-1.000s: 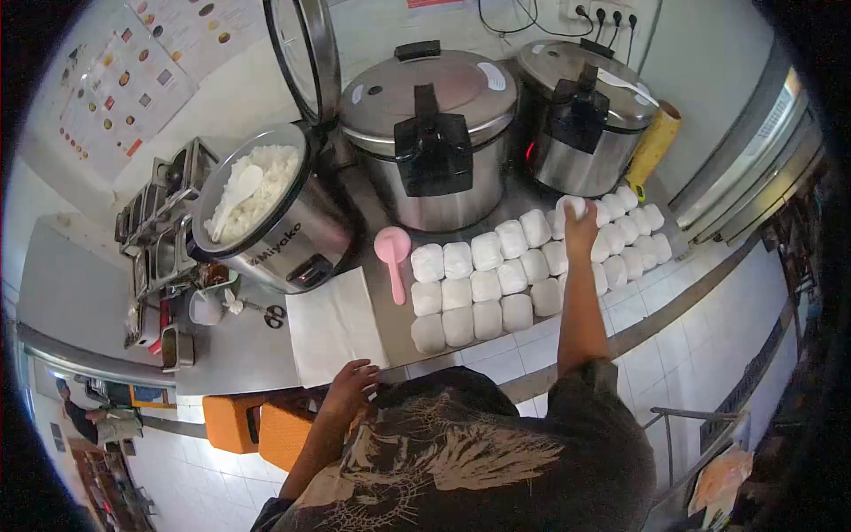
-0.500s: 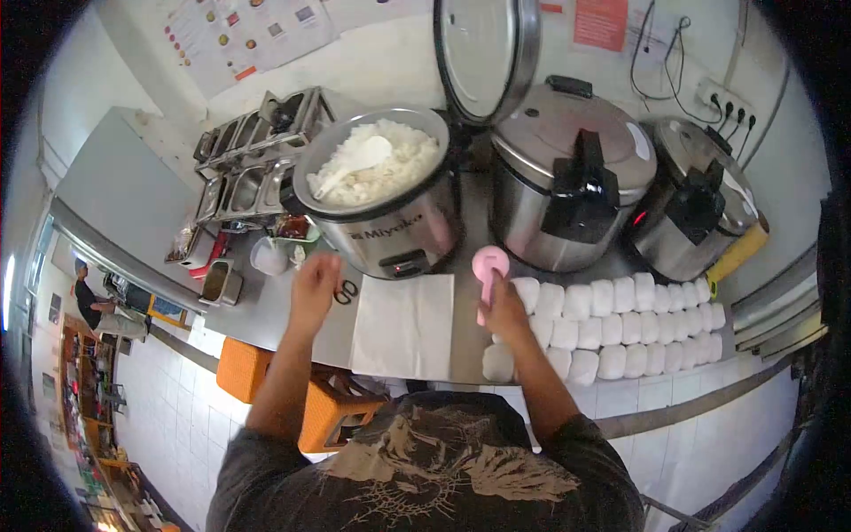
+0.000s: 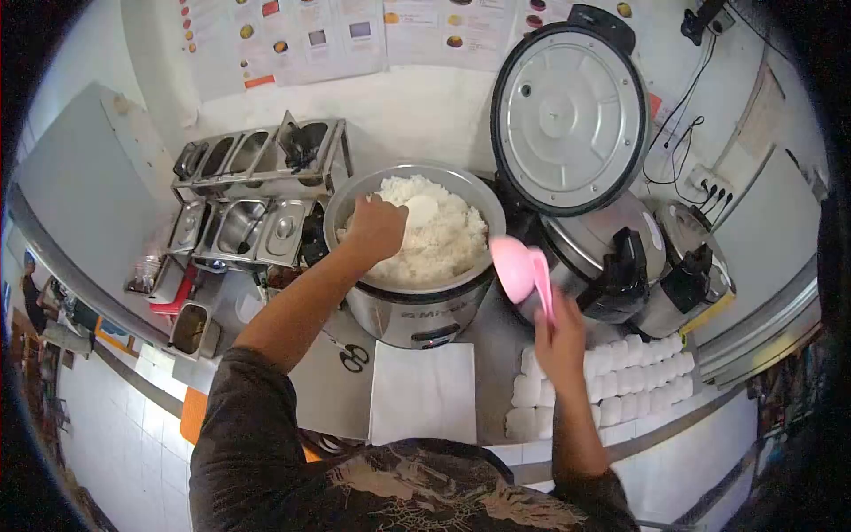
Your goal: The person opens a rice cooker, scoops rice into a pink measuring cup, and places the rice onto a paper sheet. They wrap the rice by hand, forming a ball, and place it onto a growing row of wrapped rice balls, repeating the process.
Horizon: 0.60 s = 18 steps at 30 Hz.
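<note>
Over the open rice cooker (image 3: 390,312), my left hand (image 3: 378,232) is closed round the handle end of a white rice paddle (image 3: 423,210). The paddle's rounded blade lies on the heaped cooked rice (image 3: 448,244), and its handle is hidden under my fingers. My right hand (image 3: 560,341) grips the handle of a pink scoop (image 3: 517,270), held up at the right of the cooker's rim with its bowl raised. A stack of white paper sheets (image 3: 423,390) lies on the counter in front of the cooker, with black-handled scissors (image 3: 354,357) to its left.
Wrapped white bundles (image 3: 612,403) stand in rows at the right. Behind them are a second cooker (image 3: 603,244) and a third cooker (image 3: 691,266), with a raised lid (image 3: 570,120) nearby. Metal food pans (image 3: 241,226) stand at the left; a person (image 3: 37,297) is far left.
My left hand has moved forward from above the counter to the rice and taken hold of the paddle. My right hand has lifted the pink scoop. The view has shifted.
</note>
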Each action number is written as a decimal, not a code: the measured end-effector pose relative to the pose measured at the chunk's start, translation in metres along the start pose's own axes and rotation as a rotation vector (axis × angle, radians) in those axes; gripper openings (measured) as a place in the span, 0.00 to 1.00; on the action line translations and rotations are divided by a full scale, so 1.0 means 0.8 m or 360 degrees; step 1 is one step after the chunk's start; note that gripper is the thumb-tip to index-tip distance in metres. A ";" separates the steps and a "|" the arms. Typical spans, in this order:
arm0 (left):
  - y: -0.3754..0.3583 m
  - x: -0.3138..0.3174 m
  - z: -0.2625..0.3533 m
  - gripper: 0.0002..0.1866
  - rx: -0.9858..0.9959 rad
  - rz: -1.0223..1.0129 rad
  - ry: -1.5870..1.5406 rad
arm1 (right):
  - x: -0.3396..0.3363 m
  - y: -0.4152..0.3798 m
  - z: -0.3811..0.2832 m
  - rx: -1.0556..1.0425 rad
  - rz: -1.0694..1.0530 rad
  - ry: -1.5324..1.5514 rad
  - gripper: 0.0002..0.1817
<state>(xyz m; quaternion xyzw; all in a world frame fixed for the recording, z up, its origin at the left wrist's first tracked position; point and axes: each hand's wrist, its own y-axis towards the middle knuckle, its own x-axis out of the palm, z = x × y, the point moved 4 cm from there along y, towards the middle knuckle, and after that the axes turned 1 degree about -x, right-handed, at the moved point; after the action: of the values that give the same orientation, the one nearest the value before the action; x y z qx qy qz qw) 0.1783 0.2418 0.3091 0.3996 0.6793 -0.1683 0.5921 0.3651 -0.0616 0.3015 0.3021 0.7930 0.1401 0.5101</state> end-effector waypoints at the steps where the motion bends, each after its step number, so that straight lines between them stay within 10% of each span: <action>1: -0.003 -0.001 -0.002 0.09 0.0014 -0.0007 0.0018 | -0.001 0.035 -0.022 0.0171 -0.0166 -0.0075 0.29; 10: -0.024 0.007 -0.094 0.10 -0.0493 0.0332 -0.0665 | 0.156 0.252 -0.054 -0.0098 -0.1002 -0.0998 0.20; 18: -0.097 -0.015 -0.138 0.13 -0.0037 -0.0043 -0.0527 | 0.183 0.239 -0.125 -0.0348 -0.1580 -0.0978 0.15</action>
<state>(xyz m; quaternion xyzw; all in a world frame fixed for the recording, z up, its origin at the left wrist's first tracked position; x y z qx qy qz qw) 0.0464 0.2665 0.3280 0.3504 0.5796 -0.2320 0.6982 0.2964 0.1873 0.3409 -0.1326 0.6363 -0.1283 0.7490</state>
